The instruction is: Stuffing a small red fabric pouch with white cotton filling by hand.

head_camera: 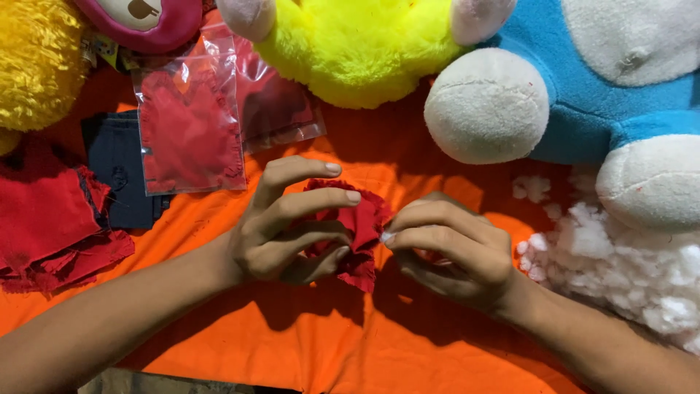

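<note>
- Left hand (281, 233): fingers curled and clamped on a small red fabric piece with frayed edges (357, 226), held just above the orange cloth-covered table (328, 343).
- Right hand (448, 248): fingertips pinched together at the fabric's right edge, apparently on a wisp of white stuffing; the contact itself is too small to confirm.
- Loose white fibre stuffing pile (620, 263) lies near the right wrist, beside the blue and white plush toy (583, 95).
- Clear zip bag holding red cloth (191, 124) and a stack of red fabric pieces (44, 219) lie left, well apart.
- Judgement: a steady left grip, keeping the fabric opening exposed, and small pinches of filling suit this work best.
</note>
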